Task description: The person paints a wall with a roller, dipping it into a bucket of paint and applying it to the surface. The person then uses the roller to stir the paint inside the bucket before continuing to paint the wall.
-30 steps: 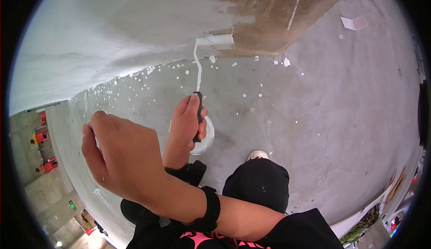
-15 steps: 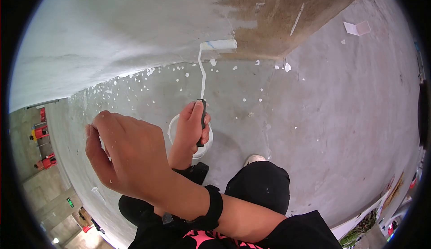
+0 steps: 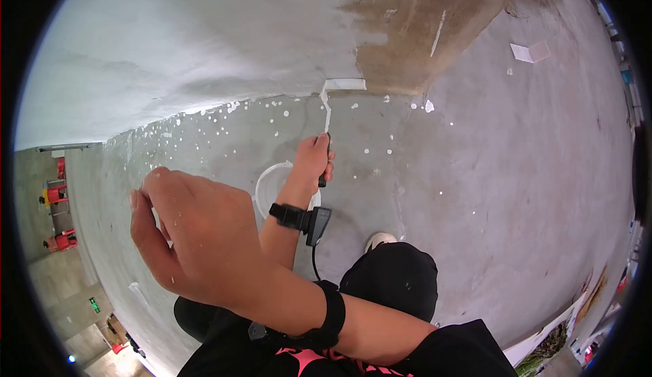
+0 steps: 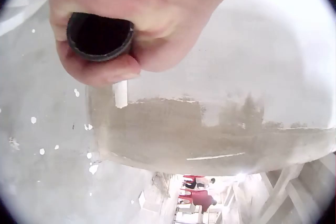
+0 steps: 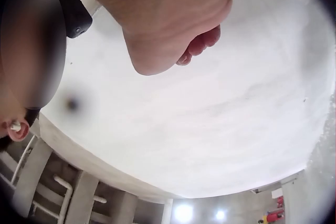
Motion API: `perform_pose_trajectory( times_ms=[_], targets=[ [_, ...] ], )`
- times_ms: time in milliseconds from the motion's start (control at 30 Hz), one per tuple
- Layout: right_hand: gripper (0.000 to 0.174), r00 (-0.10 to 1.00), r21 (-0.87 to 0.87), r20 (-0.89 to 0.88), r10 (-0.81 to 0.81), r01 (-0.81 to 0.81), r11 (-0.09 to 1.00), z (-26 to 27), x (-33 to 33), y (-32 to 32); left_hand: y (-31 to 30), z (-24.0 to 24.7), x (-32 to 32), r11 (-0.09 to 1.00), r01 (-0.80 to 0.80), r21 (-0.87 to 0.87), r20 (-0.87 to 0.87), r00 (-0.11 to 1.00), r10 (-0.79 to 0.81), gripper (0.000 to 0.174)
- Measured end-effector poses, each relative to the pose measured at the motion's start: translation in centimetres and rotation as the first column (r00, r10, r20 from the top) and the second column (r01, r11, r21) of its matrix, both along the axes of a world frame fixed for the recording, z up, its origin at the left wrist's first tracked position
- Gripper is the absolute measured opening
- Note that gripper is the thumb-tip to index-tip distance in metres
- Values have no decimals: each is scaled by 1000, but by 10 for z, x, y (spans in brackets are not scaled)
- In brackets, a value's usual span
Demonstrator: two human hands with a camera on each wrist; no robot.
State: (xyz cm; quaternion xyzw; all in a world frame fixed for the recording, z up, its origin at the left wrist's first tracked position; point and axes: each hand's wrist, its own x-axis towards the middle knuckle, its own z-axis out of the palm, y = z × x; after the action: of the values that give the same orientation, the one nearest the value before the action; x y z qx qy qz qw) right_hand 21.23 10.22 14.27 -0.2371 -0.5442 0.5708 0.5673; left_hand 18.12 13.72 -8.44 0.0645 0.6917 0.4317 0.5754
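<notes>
My left hand point(image 3: 314, 158) grips the dark handle point(image 3: 323, 178) of a paint roller, its thumb along the top. The white roller sleeve point(image 3: 346, 84) lies at the foot of the wall, by the border between white paint point(image 3: 204, 37) and bare brown wall point(image 3: 407, 30). In the left wrist view, the handle's hollow butt end point(image 4: 100, 53) shows beneath curled fingers. A round white bucket point(image 3: 261, 183) stands on the floor, partly hidden behind my left forearm. Nearer the camera, my right hand point(image 3: 204, 234) hangs loosely curled with nothing in it.
White paint drops point(image 3: 234, 106) dot the grey floor point(image 3: 489, 173) along the wall. A folded white card point(image 3: 530, 52) lies farther right. My bent knee point(image 3: 390, 278) is below the bucket, and red chairs point(image 3: 58, 195) stand far left.
The roller has moved down the wall to its foot and slightly right. My left arm now reaches farther out, showing its wrist camera and more of the bucket. The right hand stays nearly still.
</notes>
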Motion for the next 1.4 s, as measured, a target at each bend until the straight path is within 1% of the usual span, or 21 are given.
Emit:
perform_pose_trajectory(
  times_ms=[33, 100, 233, 300, 333, 400, 433, 467, 600, 633, 700, 767, 800, 867, 967, 1067, 1167, 1300, 1400],
  targets=[
    [14, 1000, 10, 0, 7, -7, 1000, 2, 3, -1, -2, 6, 2, 1000, 2, 6, -1, 1000, -2, 27],
    [13, 1000, 14, 3, 9, -9, 1000, 2, 7, -2, -14, 22, 6, 998, -55, 27, -41, 998, 56, 28],
    [13, 1000, -2, 1, 4, -4, 1000, 2, 6, -1, -31, 61, 4, 995, -59, 76, -48, 997, 63, 27],
    [13, 1000, -17, -9, 14, -14, 1000, 2, 3, -3, -39, 76, 1, 993, 13, 119, -148, 989, 5, 27],
    [13, 1000, -11, -11, 20, -20, 1000, 2, 2, -5, -41, 84, -1, 993, 8, 120, -150, 989, 10, 27],
    [12, 999, -9, -16, 33, -33, 999, 2, 0, -7, -45, 94, -5, 994, -80, 78, -129, 988, 90, 27],
    [12, 997, -36, 15, 77, -76, 996, 3, 1, -8, -48, 95, -8, 993, -85, 76, -131, 987, 95, 27],
    [12, 992, -64, 46, 121, -118, 991, 2, 2, -7, -51, 94, -11, 993, -107, 52, -119, 987, 113, 27],
    [12, 987, -60, 51, 151, -148, 987, 1, 4, -4, -55, 82, -24, 990, -143, 6, -94, 985, 143, 26],
    [12, 987, -56, 68, 148, -144, 988, 1, 5, -3, -54, 78, -27, 990, -143, 4, -90, 986, 143, 26],
    [12, 985, -57, 89, 145, -140, 988, 0, 7, 0, -49, 72, -33, 989, -126, 72, -128, 983, 134, 25],
    [12, 990, -8, 109, 90, -89, 996, -2, 8, 5, -44, 72, -33, 990, -135, 49, -121, 983, 140, 28],
    [12, 990, -13, 111, 90, -89, 996, -3, 6, 7, -43, 70, -31, 990, -138, 38, -127, 982, 142, 28],
    [13, 999, 0, 33, 21, -21, 1000, -7, -1, 11, -39, 66, -32, 990, -139, 24, -137, 980, 141, 28],
    [13, 999, -26, 32, 32, -31, 999, -13, -5, 17, -29, 50, -36, 993, -118, -10, -122, 986, 116, 28],
    [13, 999, -7, 35, 33, -33, 999, -16, -5, 22, -21, 27, -37, 990, -136, -40, -83, 988, 132, 28],
    [14, 1000, -7, 15, 19, -19, 1000, -14, -3, 26, -18, 8, -39, 985, -165, -45, -44, 986, 163, 24],
    [14, 1000, 0, 16, 22, -22, 1000, -12, -7, 18, -10, -9, -46, 990, -130, -58, -19, 991, 130, 25],
    [14, 996, 9, 56, 71, -71, 997, -10, -10, 8, -1, -19, -53, 989, -118, -86, -4, 993, 118, 25]
  ],
)
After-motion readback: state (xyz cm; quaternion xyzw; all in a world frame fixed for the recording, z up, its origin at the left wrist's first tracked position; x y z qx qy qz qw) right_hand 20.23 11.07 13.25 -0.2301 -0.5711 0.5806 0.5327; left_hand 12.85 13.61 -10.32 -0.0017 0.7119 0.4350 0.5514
